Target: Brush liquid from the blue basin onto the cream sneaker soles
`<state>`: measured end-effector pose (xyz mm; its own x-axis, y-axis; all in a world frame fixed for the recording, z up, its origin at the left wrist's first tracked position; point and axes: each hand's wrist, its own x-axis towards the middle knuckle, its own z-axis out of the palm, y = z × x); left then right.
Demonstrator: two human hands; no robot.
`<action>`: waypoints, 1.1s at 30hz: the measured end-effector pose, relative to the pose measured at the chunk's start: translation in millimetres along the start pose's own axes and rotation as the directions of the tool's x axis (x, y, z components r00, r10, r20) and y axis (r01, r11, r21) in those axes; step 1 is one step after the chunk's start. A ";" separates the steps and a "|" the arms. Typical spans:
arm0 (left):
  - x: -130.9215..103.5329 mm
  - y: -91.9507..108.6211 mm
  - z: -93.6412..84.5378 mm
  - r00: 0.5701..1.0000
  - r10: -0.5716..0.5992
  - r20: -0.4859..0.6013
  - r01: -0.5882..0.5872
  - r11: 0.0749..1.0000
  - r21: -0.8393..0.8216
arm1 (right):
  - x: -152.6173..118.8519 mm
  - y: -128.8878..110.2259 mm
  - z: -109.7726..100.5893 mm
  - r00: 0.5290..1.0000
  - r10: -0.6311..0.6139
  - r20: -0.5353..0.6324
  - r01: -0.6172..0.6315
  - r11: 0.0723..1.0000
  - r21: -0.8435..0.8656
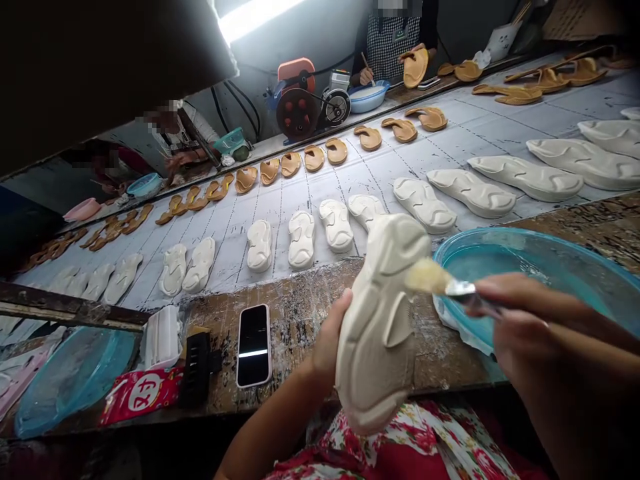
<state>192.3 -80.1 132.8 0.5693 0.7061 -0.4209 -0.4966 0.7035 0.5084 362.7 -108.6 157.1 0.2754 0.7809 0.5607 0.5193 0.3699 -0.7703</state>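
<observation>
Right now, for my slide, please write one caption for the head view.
Left hand holding a pale sole, right hand holding a brush at its edge, near a blue basin.

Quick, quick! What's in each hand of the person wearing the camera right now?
Left hand: closed, holding a white sole.
Right hand: closed, holding a brush.

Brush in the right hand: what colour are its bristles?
The bristles are pale yellow, somewhat blurred; they show in the head view, the only one.

Held sole (pixel 367 333), phone (pixel 254 337) on workbench (pixel 293 317) to its left, basin (pixel 525 235) right, other soles (pixel 336 225) on belt (pixel 280 200) behind
</observation>
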 end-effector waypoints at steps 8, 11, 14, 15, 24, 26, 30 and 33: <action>-10.6 -4.1 1.1 1.000 -0.010 0.016 0.008 0.992 0.129 | 18.6 0.3 9.4 0.959 -0.260 0.112 0.234 0.950 0.206; -10.2 -3.0 -1.1 1.000 -0.011 -0.003 0.011 0.990 0.138 | 6.9 -8.5 0.6 0.960 -0.137 0.246 0.048 0.941 0.336; -9.8 -4.5 -0.9 1.000 -0.011 -0.011 0.013 0.994 0.112 | 2.6 -9.1 -5.2 0.998 -0.027 0.060 0.007 0.949 0.315; -9.5 -5.1 0.2 1.000 -0.002 -0.009 0.003 0.994 0.112 | 2.8 -7.1 -5.0 1.000 -0.021 0.005 0.019 0.966 0.256; 7.9 -1.0 14.7 0.988 0.123 -0.096 -0.126 0.992 -0.029 | -23.1 15.7 21.8 0.912 -0.379 0.157 0.331 0.906 0.262; 13.0 2.9 14.3 0.966 0.198 -0.164 -0.216 0.971 -0.099 | -34.1 22.0 15.9 0.914 -0.338 0.226 0.297 0.934 0.197; 18.1 8.5 11.9 0.969 0.180 -0.168 -0.206 0.966 -0.157 | -43.8 33.5 -0.5 0.908 -0.311 0.282 0.275 0.948 0.161; 20.6 7.1 12.0 0.980 0.138 -0.142 -0.156 0.980 -0.121 | -38.5 31.8 -2.6 0.898 -0.316 0.306 0.274 0.946 0.171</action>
<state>208.4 -61.5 136.7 0.3963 0.8006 -0.4493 -0.6550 0.5895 0.4727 370.7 -128.2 111.8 -0.1639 0.7386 0.6540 0.4286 0.6504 -0.6271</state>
